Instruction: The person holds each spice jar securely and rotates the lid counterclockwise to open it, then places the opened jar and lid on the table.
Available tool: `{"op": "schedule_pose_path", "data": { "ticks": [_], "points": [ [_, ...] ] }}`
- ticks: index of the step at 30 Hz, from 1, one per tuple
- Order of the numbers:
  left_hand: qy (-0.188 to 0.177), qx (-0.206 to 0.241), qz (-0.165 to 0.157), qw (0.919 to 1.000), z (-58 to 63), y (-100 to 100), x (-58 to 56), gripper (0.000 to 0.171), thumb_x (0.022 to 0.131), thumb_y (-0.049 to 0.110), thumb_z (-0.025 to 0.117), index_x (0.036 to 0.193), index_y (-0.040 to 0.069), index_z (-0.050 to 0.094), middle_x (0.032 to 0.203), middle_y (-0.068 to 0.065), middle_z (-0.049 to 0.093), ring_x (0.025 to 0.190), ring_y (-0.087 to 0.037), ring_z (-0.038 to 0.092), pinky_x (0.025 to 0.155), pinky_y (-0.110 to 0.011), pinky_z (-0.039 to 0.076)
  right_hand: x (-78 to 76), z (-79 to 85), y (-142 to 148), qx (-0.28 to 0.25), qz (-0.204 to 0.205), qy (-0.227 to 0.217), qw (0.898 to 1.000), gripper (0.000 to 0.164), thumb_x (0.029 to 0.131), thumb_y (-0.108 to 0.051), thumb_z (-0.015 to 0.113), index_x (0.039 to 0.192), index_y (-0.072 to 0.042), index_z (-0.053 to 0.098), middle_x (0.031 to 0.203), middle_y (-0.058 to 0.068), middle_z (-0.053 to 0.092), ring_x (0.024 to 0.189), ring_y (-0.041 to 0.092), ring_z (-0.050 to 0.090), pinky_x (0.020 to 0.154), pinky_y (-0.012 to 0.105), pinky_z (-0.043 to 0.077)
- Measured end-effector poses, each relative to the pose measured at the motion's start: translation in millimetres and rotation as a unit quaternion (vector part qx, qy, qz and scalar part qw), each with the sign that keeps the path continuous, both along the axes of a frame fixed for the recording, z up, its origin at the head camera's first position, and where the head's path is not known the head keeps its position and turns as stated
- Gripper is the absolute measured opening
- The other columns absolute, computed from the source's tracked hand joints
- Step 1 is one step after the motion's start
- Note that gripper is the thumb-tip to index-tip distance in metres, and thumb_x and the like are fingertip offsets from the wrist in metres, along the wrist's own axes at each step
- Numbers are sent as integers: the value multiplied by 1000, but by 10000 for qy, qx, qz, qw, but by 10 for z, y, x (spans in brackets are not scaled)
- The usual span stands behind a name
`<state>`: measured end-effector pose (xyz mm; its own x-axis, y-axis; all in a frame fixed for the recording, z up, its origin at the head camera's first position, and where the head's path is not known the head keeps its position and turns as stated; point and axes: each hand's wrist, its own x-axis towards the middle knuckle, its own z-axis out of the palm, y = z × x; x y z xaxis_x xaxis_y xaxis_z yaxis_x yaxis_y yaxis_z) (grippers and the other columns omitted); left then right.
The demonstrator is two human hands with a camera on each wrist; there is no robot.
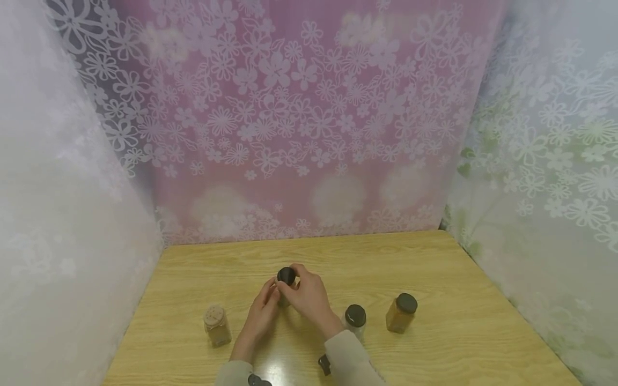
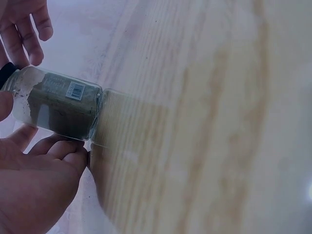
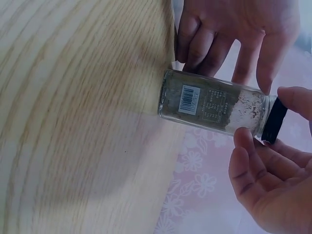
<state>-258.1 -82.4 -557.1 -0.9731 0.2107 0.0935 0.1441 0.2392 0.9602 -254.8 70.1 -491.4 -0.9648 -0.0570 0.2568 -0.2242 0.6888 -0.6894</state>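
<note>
A square glass spice jar [image 3: 200, 102] with a black cap [image 1: 286, 276] stands upright on the table between both hands. Grey-brown powder fills most of it, and a barcode label shows on its side. My left hand [image 1: 263, 311] holds the jar's body from the left, thumb and fingers at its sides near the neck. From the other side, my right hand [image 1: 311, 297] grips the cap between thumb and fingers. In the left wrist view the cap [image 2: 7, 74] is cut off by the frame's edge.
Left of the hands stands a jar with a beige cover [image 1: 214, 316]. To the right are a black-lidded jar [image 1: 355, 316], partly behind the right forearm, and a dark-lidded jar of orange-brown contents [image 1: 399, 316]. Flowered curtains [image 1: 309, 134] enclose the wooden table [image 1: 193, 268].
</note>
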Motion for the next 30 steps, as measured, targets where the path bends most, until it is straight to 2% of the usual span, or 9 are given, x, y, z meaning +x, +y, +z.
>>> {"op": "schedule_pose_path", "data": {
  "ticks": [10, 12, 16, 18, 20, 25, 30],
  "points": [
    [33, 108, -67, 9999, 9, -7, 11, 53, 107, 37, 43, 152, 9, 37, 147, -30, 45, 135, -51, 41, 106, -68, 37, 60, 28, -18, 64, -164, 171, 9997, 47, 90, -35, 74, 124, -5, 60, 111, 13, 71, 56, 6, 48, 47, 21, 41],
    [29, 112, -62, 9999, 9, -4, 9, 53, 107, 37, 43, 152, 9, 37, 147, -29, 46, 135, -51, 42, 106, -67, 36, 67, 27, -22, 119, -205, 220, 9995, 47, 89, -34, 75, 123, -4, 60, 109, 13, 71, 60, 8, 52, 51, 23, 45],
    [-22, 92, -6, 10000, 7, 2, 9, 54, 107, 38, 43, 152, 8, 37, 146, -28, 47, 136, -49, 42, 108, -66, 36, 90, 16, -33, 268, -353, 362, 9984, 46, 87, -32, 77, 119, -3, 62, 107, 12, 67, 82, 19, 62, 68, 32, 54],
    [-40, 90, 12, 10000, 7, 4, 7, 54, 107, 39, 43, 152, 9, 37, 146, -28, 47, 136, -48, 42, 108, -66, 36, 101, 5, -34, 266, -379, 409, 9981, 44, 86, -29, 78, 117, -2, 61, 108, 11, 64, 91, 23, 62, 75, 37, 54],
    [-51, 111, 32, 9999, 11, 7, 4, 54, 107, 39, 43, 152, 9, 38, 146, -28, 47, 136, -48, 42, 108, -65, 36, 109, -7, -33, 250, -377, 467, 9979, 43, 84, -26, 79, 115, -2, 60, 108, 12, 62, 93, 24, 61, 77, 38, 54],
    [-23, 182, 52, 9998, 23, 20, 0, 52, 107, 38, 45, 151, 10, 40, 146, -27, 47, 136, -47, 43, 108, -65, 37, 123, -20, -16, 106, -322, 512, 9981, 42, 82, -20, 79, 114, -1, 59, 100, 10, 62, 79, 16, 56, 65, 28, 49],
    [-76, 182, 73, 9998, 32, 25, 12, 53, 106, 38, 46, 150, 10, 40, 146, -27, 48, 136, -48, 43, 107, -65, 36, 157, -39, 2, -19, -215, 377, 9991, 42, 83, -21, 77, 116, -3, 57, 94, 7, 62, 64, 8, 49, 54, 21, 44]
  ]
}}
